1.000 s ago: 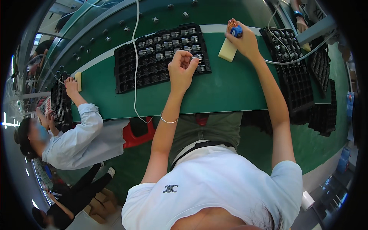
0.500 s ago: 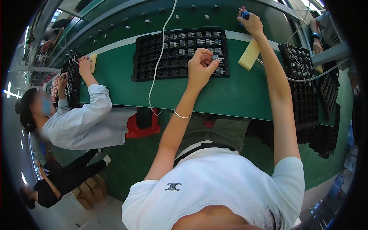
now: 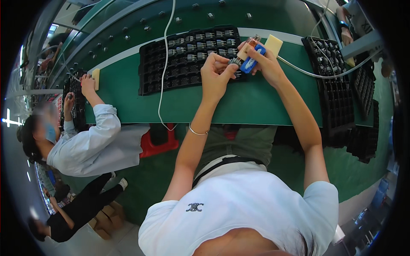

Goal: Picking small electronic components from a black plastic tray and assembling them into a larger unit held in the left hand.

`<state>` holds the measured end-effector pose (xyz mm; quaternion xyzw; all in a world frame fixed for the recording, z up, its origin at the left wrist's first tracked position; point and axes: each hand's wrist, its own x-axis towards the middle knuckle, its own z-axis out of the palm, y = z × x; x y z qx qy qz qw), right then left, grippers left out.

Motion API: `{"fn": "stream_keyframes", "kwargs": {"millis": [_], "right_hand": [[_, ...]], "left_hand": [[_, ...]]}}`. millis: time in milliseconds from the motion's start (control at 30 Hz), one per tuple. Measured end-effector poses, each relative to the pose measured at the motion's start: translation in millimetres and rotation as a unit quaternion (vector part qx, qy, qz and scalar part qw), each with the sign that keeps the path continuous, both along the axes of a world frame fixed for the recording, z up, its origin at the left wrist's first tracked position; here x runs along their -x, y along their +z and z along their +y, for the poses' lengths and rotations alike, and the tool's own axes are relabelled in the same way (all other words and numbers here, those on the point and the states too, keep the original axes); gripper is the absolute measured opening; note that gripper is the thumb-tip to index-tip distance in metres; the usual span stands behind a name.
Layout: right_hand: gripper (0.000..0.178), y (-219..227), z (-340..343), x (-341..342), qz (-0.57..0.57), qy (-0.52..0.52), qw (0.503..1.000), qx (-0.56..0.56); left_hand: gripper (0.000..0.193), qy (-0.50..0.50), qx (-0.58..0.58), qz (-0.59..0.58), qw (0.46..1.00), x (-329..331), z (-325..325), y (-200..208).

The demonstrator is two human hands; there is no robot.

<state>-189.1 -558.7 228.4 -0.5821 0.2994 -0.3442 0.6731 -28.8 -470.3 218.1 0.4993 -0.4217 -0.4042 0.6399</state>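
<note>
Head view: both arms stretch forward over the green table (image 3: 239, 106). The right hand (image 3: 267, 64) grips a blue tool (image 3: 250, 62); the left hand (image 3: 215, 79) pinches a small metal part (image 3: 234, 62) against it, above the black tray (image 3: 188, 57) of similar parts.

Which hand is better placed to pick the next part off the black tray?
Left, probably. The left hand pinches only a small part just above the black tray; the right hand is occupied gripping the blue tool.

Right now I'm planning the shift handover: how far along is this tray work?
Done: cannot tell which parts in the black tray are finished. In hand: the left hand holds a small part against the blue tool in the right hand. Left: the side tray looks empty.
</note>
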Motion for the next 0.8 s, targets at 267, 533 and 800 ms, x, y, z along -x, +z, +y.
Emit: {"fn": "stream_keyframes", "kwargs": {"millis": [267, 533, 800], "right_hand": [[0.043, -4.3, 5.7, 8.6, -0.027, 0.042, 0.998, -0.046], [0.04, -3.5, -19.0, 42.1, 0.059, -0.013, 0.998, -0.017], [0.051, -14.2, -44.1, 74.4, 0.228, -0.23, 0.909, 0.265]], "left_hand": [[0.029, -0.031, -0.001, 0.004, 1.0, 6.0, 6.1, 5.6], [0.033, 0.076, -0.006, -0.289, 0.954, -31.5, -4.3, 8.2], [0.037, 0.182, -0.219, -0.609, 0.74, -91.3, -22.4, 9.5]]}}
